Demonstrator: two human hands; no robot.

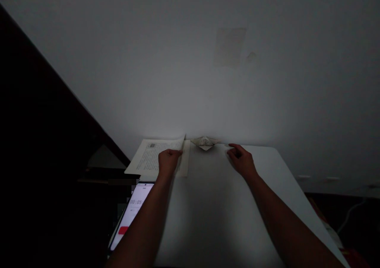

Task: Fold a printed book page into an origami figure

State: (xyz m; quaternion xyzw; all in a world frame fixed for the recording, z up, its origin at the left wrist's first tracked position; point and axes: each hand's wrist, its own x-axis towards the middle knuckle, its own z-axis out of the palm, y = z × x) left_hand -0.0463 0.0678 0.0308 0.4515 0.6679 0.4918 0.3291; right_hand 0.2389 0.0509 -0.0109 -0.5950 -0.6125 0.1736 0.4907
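Observation:
On the table's left lie printed sheets of paper (148,161), perhaps an open booklet. The right edge of the top sheet stands raised. My left hand (168,160) is closed in a pinch at that edge, its fingertips on the sheet. A folded paper boat (205,143) rests at the far edge near the wall, between my two hands and touched by neither. Over the right part of the table, my right hand (242,159) is held with the forefinger stretched out and the thumb apart. Nothing shows between its fingers.
A lit phone (130,212) with a timer and a red button lies at the table's left edge, partly behind my left forearm. The white table (213,220) meets a pale wall (148,62) at the back. A dark slanting edge (65,86) rises at left.

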